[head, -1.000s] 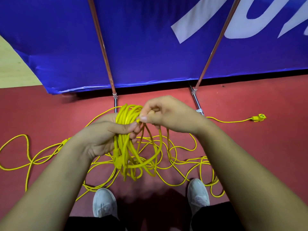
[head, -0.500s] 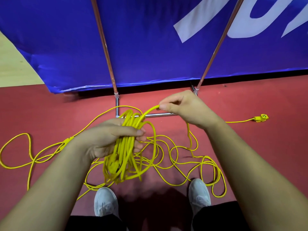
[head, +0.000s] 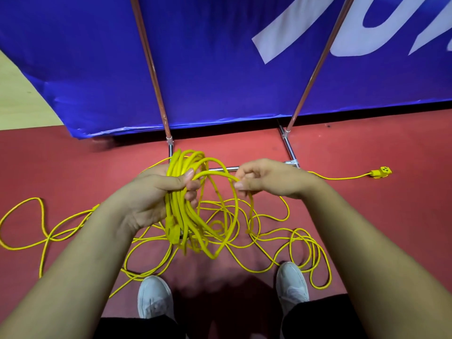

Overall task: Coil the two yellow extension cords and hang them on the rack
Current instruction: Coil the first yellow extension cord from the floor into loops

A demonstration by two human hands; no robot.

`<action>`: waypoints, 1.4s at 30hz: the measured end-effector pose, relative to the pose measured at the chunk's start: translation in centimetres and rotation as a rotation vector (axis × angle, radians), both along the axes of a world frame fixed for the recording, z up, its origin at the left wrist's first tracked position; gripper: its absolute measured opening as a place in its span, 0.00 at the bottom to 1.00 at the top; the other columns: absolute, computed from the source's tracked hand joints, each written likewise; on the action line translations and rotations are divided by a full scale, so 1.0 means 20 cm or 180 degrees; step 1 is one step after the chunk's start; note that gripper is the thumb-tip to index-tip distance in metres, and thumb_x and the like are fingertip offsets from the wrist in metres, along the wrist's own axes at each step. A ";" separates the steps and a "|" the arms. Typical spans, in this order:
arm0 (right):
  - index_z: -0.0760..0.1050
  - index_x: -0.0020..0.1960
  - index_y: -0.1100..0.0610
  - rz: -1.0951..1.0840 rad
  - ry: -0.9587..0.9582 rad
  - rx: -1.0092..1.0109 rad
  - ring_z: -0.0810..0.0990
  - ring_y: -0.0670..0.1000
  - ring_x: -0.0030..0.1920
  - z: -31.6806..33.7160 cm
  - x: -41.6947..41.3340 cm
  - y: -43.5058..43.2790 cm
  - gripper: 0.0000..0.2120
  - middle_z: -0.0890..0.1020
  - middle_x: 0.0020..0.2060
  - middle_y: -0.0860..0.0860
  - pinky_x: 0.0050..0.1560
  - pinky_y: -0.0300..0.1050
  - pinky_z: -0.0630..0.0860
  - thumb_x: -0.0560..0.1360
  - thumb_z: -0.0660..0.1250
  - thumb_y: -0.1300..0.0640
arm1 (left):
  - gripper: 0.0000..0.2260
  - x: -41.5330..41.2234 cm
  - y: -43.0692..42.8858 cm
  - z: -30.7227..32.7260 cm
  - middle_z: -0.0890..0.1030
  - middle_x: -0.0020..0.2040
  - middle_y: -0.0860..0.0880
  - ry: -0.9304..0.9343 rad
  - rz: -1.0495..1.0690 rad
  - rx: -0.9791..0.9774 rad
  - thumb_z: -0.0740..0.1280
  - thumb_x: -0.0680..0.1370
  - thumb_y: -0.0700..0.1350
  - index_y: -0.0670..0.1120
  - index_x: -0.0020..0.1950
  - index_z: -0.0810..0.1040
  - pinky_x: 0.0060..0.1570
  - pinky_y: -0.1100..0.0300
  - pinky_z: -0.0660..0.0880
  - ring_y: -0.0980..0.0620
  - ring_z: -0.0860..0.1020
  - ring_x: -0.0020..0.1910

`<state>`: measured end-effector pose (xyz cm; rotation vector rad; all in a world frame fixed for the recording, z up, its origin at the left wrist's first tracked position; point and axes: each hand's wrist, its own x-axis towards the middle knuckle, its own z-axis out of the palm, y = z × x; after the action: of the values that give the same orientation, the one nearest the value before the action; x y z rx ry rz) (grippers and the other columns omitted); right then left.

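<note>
— Where's the cord?

— Middle of the frame. The left hand [head: 156, 194] has fingers and thumb wrapped round a bunch of yellow loops, and that coil [head: 182, 216] hangs from the fist toward the lower centre.

— And the other hand?

— The right hand [head: 266, 179], just right of the coil, pinches a single strand between thumb and curled fingers. The strand arcs across to the coil.

— The rest?

— Loose cord [head: 249, 226] lies tangled on the red floor [head: 73, 162] across the lower half, round a pair of white shoes [head: 154, 298]. I can't tell where one cord ends and the other begins. One run reaches the right edge and ends in a yellow socket [head: 380, 172]. At the top, the metal rack [head: 289, 145] stands before a blue banner [head: 220, 69].
</note>
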<state>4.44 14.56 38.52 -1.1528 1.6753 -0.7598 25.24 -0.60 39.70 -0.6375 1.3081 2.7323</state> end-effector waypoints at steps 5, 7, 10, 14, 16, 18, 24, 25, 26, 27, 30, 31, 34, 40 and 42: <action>0.81 0.44 0.61 -0.0649 0.0200 -0.0543 0.74 0.46 0.32 0.04 -0.04 -0.01 0.01 0.79 0.32 0.52 0.35 0.40 0.70 0.73 0.72 0.63 | 0.13 0.00 0.01 0.00 0.78 0.35 0.43 -0.0558 -0.0317 -0.0490 0.71 0.68 0.42 0.36 0.49 0.77 0.34 0.55 0.78 0.48 0.77 0.29; 0.83 0.44 0.62 -0.0629 0.0374 -0.0757 0.75 0.42 0.34 0.10 -0.02 -0.04 0.04 0.81 0.33 0.51 0.37 0.37 0.72 0.71 0.74 0.63 | 0.12 0.00 0.02 0.00 0.80 0.36 0.41 -0.0710 -0.0337 -0.0342 0.68 0.67 0.40 0.36 0.48 0.79 0.34 0.54 0.79 0.45 0.79 0.30; 0.83 0.45 0.62 -0.0269 0.0610 -0.0946 0.79 0.44 0.37 0.17 0.09 -0.09 0.05 0.84 0.37 0.54 0.42 0.38 0.74 0.69 0.75 0.63 | 0.12 -0.01 0.03 0.00 0.80 0.36 0.40 -0.0711 -0.0300 -0.0247 0.68 0.66 0.40 0.36 0.47 0.80 0.34 0.54 0.80 0.44 0.81 0.31; 0.82 0.45 0.62 -0.0144 0.0633 -0.1173 0.82 0.47 0.39 0.18 0.17 -0.12 0.05 0.84 0.39 0.56 0.42 0.38 0.77 0.70 0.74 0.65 | 0.17 -0.01 0.04 0.00 0.76 0.34 0.45 -0.0267 -0.0369 -0.0208 0.79 0.63 0.43 0.38 0.47 0.80 0.35 0.55 0.77 0.48 0.76 0.30; 0.80 0.49 0.60 -0.0211 0.0351 -0.1058 0.79 0.54 0.37 0.14 0.14 -0.11 0.08 0.82 0.39 0.55 0.42 0.46 0.76 0.71 0.73 0.65 | 0.17 -0.01 0.04 0.00 0.73 0.32 0.47 -0.0056 -0.0293 -0.0110 0.79 0.63 0.44 0.39 0.47 0.79 0.33 0.56 0.74 0.51 0.72 0.28; 0.77 0.53 0.58 -0.0303 -0.0073 -0.0733 0.75 0.50 0.35 0.08 0.08 -0.08 0.12 0.77 0.38 0.53 0.40 0.45 0.72 0.72 0.72 0.66 | 0.19 -0.01 0.04 0.01 0.72 0.31 0.48 0.0028 -0.0098 -0.0075 0.80 0.61 0.44 0.39 0.46 0.77 0.32 0.57 0.73 0.51 0.71 0.28; 0.77 0.44 0.63 -0.0304 0.0174 -0.0046 0.76 0.49 0.37 -0.07 -0.06 0.01 0.07 0.83 0.37 0.57 0.41 0.45 0.70 0.77 0.68 0.59 | 0.24 -0.01 0.00 0.02 0.79 0.36 0.45 -0.0182 0.0282 0.0026 0.83 0.53 0.43 0.40 0.43 0.78 0.36 0.55 0.79 0.47 0.80 0.33; 0.78 0.44 0.64 -0.0439 0.0122 -0.0128 0.77 0.51 0.37 -0.07 -0.06 0.01 0.08 0.83 0.36 0.58 0.41 0.48 0.70 0.77 0.68 0.59 | 0.23 -0.01 0.00 0.03 0.83 0.40 0.42 -0.0250 0.0258 0.0052 0.83 0.51 0.43 0.40 0.41 0.80 0.37 0.53 0.80 0.44 0.83 0.37; 0.79 0.45 0.64 -0.0575 0.0100 -0.0245 0.77 0.51 0.36 -0.06 -0.05 0.00 0.08 0.82 0.34 0.57 0.40 0.48 0.71 0.77 0.68 0.58 | 0.22 0.00 -0.01 0.03 0.84 0.46 0.39 -0.0301 0.0193 0.0090 0.83 0.51 0.43 0.41 0.40 0.82 0.38 0.52 0.81 0.42 0.84 0.41; 0.81 0.47 0.64 -0.0671 0.0144 -0.0367 0.76 0.50 0.34 -0.04 -0.05 -0.01 0.07 0.80 0.32 0.56 0.39 0.47 0.72 0.76 0.69 0.59 | 0.21 0.00 -0.01 0.04 0.84 0.50 0.37 -0.0332 0.0100 0.0118 0.83 0.51 0.43 0.41 0.40 0.83 0.39 0.51 0.81 0.42 0.84 0.43; 0.84 0.50 0.59 -0.0627 0.0567 -0.0646 0.73 0.43 0.32 0.03 -0.03 -0.04 0.06 0.79 0.31 0.53 0.36 0.37 0.71 0.75 0.70 0.59 | 0.24 0.00 -0.02 0.05 0.84 0.49 0.37 -0.0459 -0.0048 0.0096 0.82 0.50 0.46 0.41 0.42 0.84 0.40 0.53 0.81 0.44 0.84 0.38; 0.84 0.50 0.58 -0.0538 0.0721 -0.0732 0.74 0.41 0.35 0.06 -0.02 -0.05 0.06 0.82 0.34 0.54 0.39 0.37 0.71 0.75 0.70 0.60 | 0.25 0.00 -0.02 0.05 0.84 0.47 0.38 -0.0492 -0.0042 0.0082 0.82 0.50 0.47 0.40 0.44 0.84 0.39 0.53 0.81 0.45 0.84 0.35; 0.84 0.50 0.56 -0.0299 0.1032 -0.0966 0.74 0.39 0.37 0.12 0.04 -0.08 0.06 0.80 0.35 0.46 0.40 0.32 0.68 0.74 0.71 0.60 | 0.27 0.00 0.00 0.03 0.83 0.40 0.42 -0.0455 -0.0141 -0.0081 0.82 0.54 0.50 0.38 0.49 0.83 0.35 0.55 0.79 0.47 0.80 0.31; 0.81 0.48 0.54 -0.0213 0.1235 -0.1154 0.78 0.45 0.39 0.13 0.10 -0.12 0.04 0.81 0.38 0.51 0.42 0.43 0.74 0.74 0.70 0.59 | 0.19 0.00 0.02 0.03 0.70 0.30 0.49 0.0015 -0.0190 -0.0012 0.80 0.62 0.45 0.39 0.46 0.78 0.31 0.58 0.72 0.53 0.70 0.25; 0.78 0.46 0.54 -0.0352 0.1052 -0.0798 0.75 0.46 0.35 0.05 0.05 -0.09 0.02 0.80 0.35 0.53 0.38 0.47 0.73 0.74 0.70 0.59 | 0.20 0.01 0.01 0.04 0.70 0.30 0.49 0.0143 -0.0022 0.0026 0.80 0.61 0.45 0.40 0.45 0.76 0.31 0.58 0.74 0.52 0.72 0.26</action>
<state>5.40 12.69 39.60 -1.4300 1.9706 -0.9063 25.42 -0.50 40.47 -0.5734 1.3050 2.7605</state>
